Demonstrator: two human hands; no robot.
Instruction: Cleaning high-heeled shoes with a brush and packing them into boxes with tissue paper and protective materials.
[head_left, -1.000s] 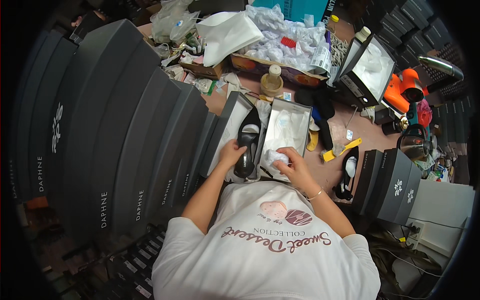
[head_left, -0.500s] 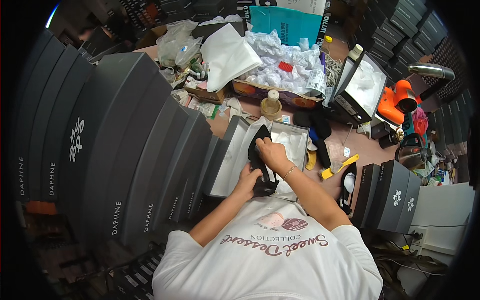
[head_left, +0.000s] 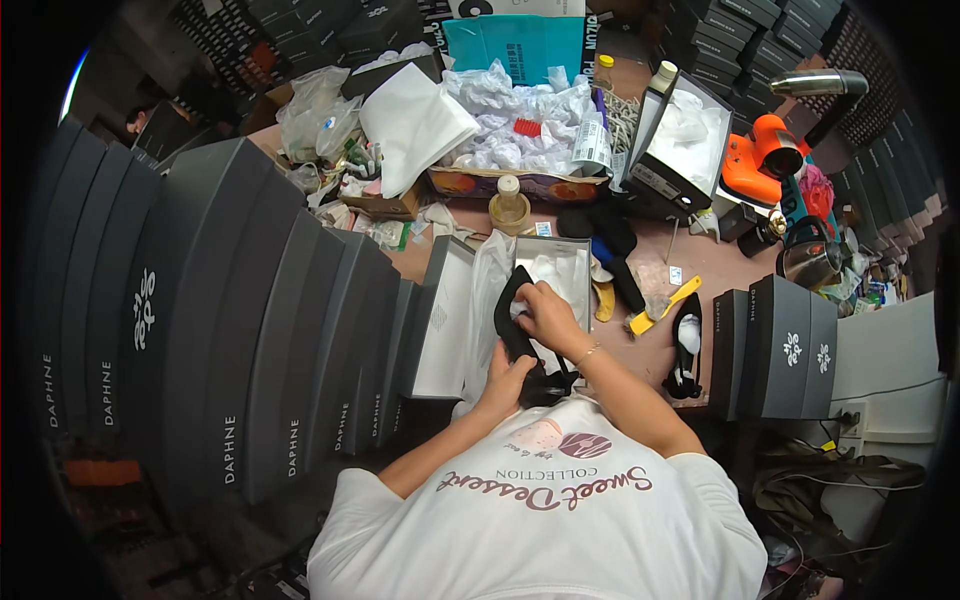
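Note:
Over an open grey shoebox (head_left: pixel 586 262), I hold a black shoe (head_left: pixel 510 297) upright with its toe pointing away from me. My left hand (head_left: pixel 505 382) is closed around its lower left side, near the heel. My right hand (head_left: pixel 548 318) is closed at the upper opening, its fingertips partly hidden inside or behind the shoe's edge. White tissue paper (head_left: pixel 490 275) spills out along the box's left side, next to the lid (head_left: pixel 438 325). A second black shoe (head_left: pixel 687 335), stuffed with white paper, lies on the table to the right.
Stacked dark shoeboxes (head_left: pixel 200 300) rise on the left, with more boxes (head_left: pixel 780 345) at right. Beyond my hands stand a bottle (head_left: pixel 509 208), a carton of crumpled paper (head_left: pixel 470 185) and an open black box (head_left: pixel 655 180). A yellow-handled brush (head_left: pixel 665 305) lies near an orange tool (head_left: pixel 755 165).
The whole view has shifted, with the table things now further left. Both hands still grip the black shoe, which looks slightly lower, with only small finger movement.

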